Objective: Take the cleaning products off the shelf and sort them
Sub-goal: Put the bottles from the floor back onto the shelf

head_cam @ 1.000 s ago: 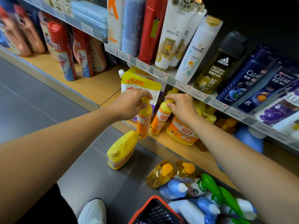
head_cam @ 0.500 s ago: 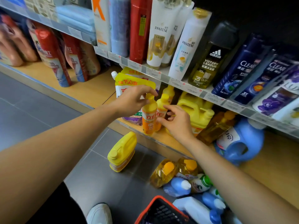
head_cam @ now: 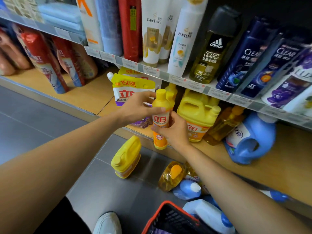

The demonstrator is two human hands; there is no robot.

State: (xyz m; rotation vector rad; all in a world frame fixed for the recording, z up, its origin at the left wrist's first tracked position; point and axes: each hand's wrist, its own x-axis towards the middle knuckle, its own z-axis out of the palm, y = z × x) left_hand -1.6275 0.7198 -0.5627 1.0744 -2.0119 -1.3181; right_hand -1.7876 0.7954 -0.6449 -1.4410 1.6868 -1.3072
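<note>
Bottle [head_cam: 160, 119] is held at the shelf's [head_cam: 87, 97] front edge, both hands clamped on it: left hand [head_cam: 136, 108] at its shoulder, right hand [head_cam: 174, 132] round its middle. Likely mid-removal. Next it needs lifting clear and setting beside the floor jug [head_cam: 126, 157].

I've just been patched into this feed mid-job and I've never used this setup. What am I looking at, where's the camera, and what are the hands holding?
There is no machine here. Those are a person's two bare arms, seen from one wide camera worn on the head, looking forward and down at a shop shelf. The left hand pinches the top of a small yellow bottle and the right hand grips its lower half. Another bottle like it sits close behind. The bottom shelf holds a refill pouch, a big yellow jug and a blue jug. On the grey floor sit a second yellow jug and more bottles, beside a red-rimmed basket.
</note>
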